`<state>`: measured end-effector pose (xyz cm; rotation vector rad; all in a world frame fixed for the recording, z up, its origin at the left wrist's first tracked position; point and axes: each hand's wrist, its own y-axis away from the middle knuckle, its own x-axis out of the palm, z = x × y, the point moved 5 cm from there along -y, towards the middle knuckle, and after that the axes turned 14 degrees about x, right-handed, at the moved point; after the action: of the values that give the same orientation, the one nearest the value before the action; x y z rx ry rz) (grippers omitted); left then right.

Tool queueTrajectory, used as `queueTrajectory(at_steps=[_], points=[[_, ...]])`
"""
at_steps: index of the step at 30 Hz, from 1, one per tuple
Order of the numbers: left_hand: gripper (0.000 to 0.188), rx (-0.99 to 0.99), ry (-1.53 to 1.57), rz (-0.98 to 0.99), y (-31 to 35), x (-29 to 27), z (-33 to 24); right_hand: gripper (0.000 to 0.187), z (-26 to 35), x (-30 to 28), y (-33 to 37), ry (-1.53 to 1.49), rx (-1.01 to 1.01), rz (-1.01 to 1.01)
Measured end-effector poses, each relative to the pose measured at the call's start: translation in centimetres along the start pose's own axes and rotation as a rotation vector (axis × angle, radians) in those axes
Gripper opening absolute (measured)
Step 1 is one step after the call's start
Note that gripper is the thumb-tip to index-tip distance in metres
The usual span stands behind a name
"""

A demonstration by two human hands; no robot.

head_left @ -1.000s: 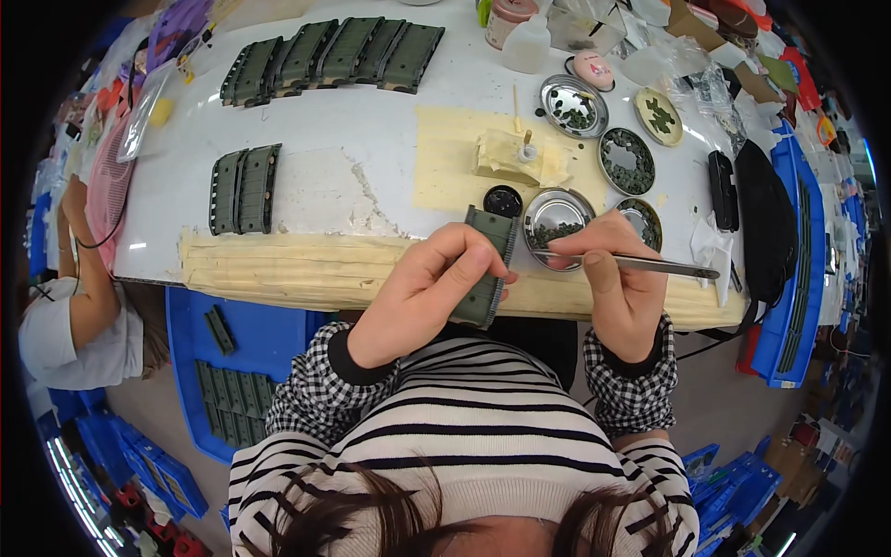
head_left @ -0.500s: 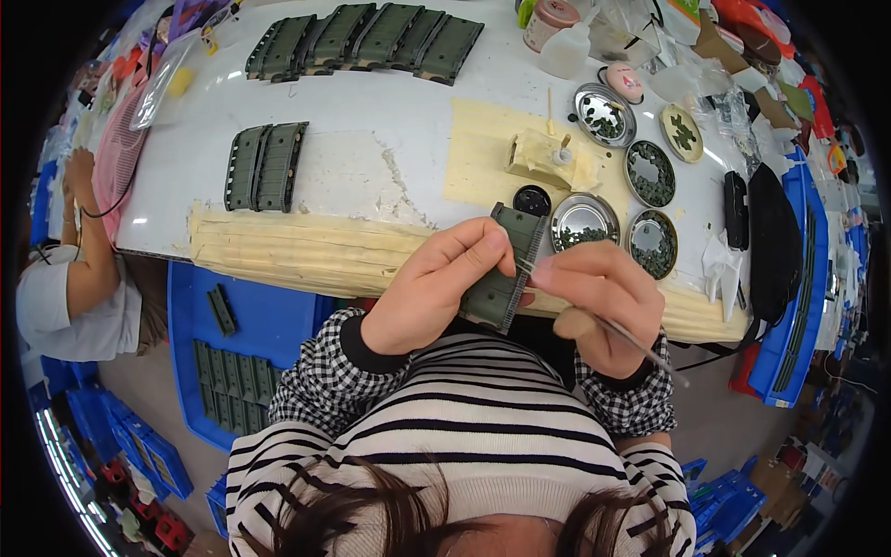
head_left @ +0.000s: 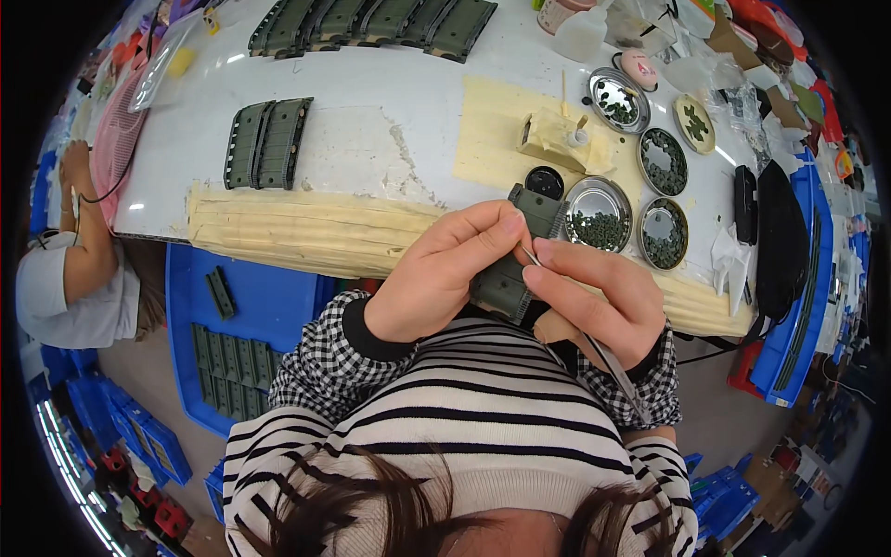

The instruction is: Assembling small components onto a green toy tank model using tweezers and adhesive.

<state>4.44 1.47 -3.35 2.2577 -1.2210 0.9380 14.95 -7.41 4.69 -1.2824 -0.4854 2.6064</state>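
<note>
My left hand (head_left: 441, 269) is closed around a dark green ribbed plastic part (head_left: 536, 210), held tilted over the table's front edge. Its thumb and index finger press together above the part's face. In my right hand (head_left: 608, 302) is a pair of metal tweezers (head_left: 608, 364), whose tip meets my left fingertips over the part. Whether a small piece sits at that tip is too fine to make out. Just beyond the part stand a small black pot (head_left: 545, 182) and a round metal tin (head_left: 597, 193) of tiny green pieces.
More round tins (head_left: 665, 234) stand at right, near a tape-covered block (head_left: 548, 137). Two similar green parts (head_left: 267, 144) lie at left, several more (head_left: 371, 28) farther back. A blue tray (head_left: 269, 288) below left holds others. A person (head_left: 79, 278) sits at the far left.
My right fingers have come closer to the left fingertips, and the tweezers now slant more steeply. The table appears slightly higher in the picture. Both hands keep their hold.
</note>
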Motion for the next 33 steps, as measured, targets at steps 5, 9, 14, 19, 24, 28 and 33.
queueTrajectory(at_steps=[5,9,14,19,24,28,33], points=[[0.027,0.015,-0.018,0.014,-0.1,-0.1,0.2,0.04,0.0,0.0,0.1,-0.01,0.005,-0.016],[0.028,-0.006,-0.074,0.026,0.0,0.3,-0.1,0.039,-0.2,0.0,0.2,-0.029,0.006,-0.009],[0.026,0.016,-0.031,0.038,0.2,-0.2,-0.2,0.02,-1.5,-0.4,0.2,-0.18,0.166,-0.123],[0.074,0.152,-0.159,-0.092,0.2,-0.8,-2.0,0.013,-6.3,0.3,0.5,-0.329,0.489,-0.32],[0.045,0.174,-0.043,-0.221,-0.1,-2.1,-2.9,0.012,-7.7,1.8,0.3,-0.168,0.506,-0.29],[0.04,0.171,-0.042,-0.244,0.0,-2.4,-2.7,0.011,-7.7,2.0,0.1,-0.079,0.449,-0.282],[0.035,0.18,-0.018,-0.265,0.0,-2.1,-2.7,0.01,-7.6,2.1,0.0,-0.068,0.477,-0.265]])
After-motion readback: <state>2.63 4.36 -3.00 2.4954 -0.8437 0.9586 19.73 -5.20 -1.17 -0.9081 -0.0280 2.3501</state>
